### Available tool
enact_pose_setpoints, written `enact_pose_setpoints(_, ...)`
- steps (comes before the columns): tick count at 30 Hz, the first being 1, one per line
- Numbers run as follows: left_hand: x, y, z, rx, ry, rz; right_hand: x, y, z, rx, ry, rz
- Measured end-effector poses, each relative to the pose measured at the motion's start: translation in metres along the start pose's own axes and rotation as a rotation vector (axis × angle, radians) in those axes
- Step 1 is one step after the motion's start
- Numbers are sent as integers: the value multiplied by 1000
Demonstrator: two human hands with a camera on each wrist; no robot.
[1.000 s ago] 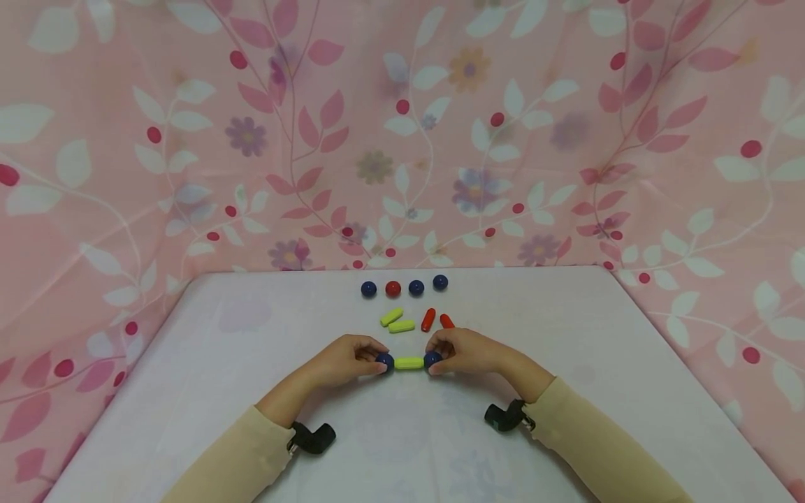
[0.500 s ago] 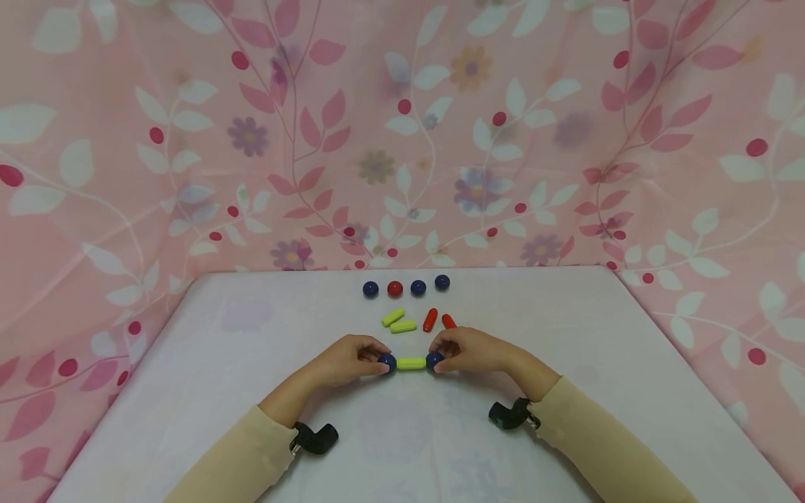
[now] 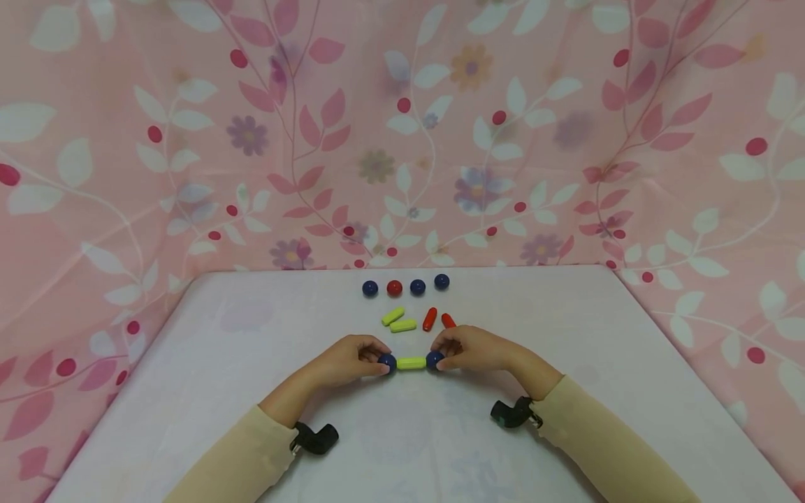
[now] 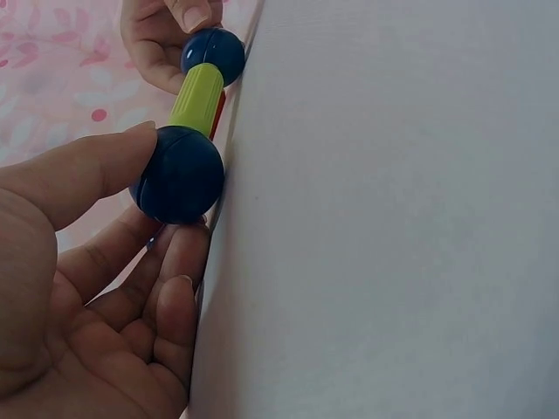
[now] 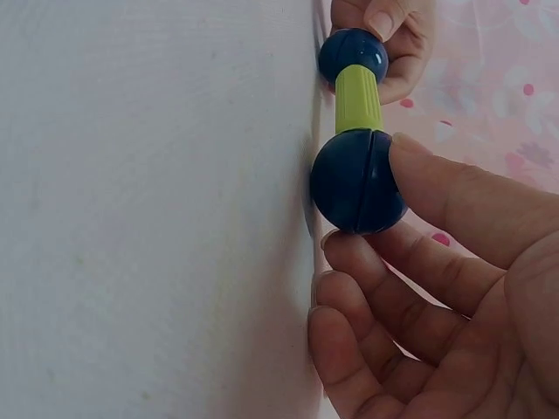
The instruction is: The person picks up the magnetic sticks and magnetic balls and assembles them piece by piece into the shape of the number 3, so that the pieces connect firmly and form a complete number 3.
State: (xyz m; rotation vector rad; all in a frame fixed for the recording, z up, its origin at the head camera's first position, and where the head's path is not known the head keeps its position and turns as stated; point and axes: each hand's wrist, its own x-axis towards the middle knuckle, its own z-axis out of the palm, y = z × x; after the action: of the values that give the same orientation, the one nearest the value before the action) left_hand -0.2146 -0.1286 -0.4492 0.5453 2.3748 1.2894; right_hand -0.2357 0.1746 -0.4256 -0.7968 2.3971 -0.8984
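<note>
A yellow-green rod [image 3: 411,363] joins two dark blue balls at its ends, lying level on the table. My left hand [image 3: 348,360] pinches the left blue ball [image 4: 179,175] between thumb and fingers. On the other end, my right hand [image 3: 476,348] has its thumb on the near side of the right blue ball [image 5: 354,182], with fingertips curled at its far side. The rod's ends sit against both balls; how deep they go in is hidden.
Beyond the hands lie two more yellow-green rods [image 3: 403,325] and two red rods [image 3: 430,319], one partly behind my right hand. Further back, a row holds a red ball [image 3: 394,288] and three blue balls [image 3: 418,287]. A floral curtain [image 3: 402,140] hangs behind the white-covered table [image 3: 402,447].
The right hand has shifted very slightly to the right on its ball. The left hand, the joined piece and the loose parts have stayed in place.
</note>
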Motion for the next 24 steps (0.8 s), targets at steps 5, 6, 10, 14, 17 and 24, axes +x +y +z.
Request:
enact_pose_setpoints(5, 0, 1, 0, -8, -3, -3, -3, 0, -5, -11, 22, -17)
enact_pose_setpoints(6, 1, 1, 0, -8, -3, -1, -3, 0, -7, -14, 29, -19)
enact_pose_setpoints(10, 1, 2, 0, -13, 0, 0, -6, 0, -15, -28, 69, -36)
enact_pose_setpoints(14, 1, 3, 1, -12, 4, -4, -7, 4, -22, -44, 110, -52)
enact_pose_setpoints(17, 0, 3, 1, -17, 3, -8, -5, 6, -27, -59, 144, -68)
enact_pose_setpoints(24, 0, 5, 2, 0, -1, -9, 1, 10, -35, -61, 223, -11)
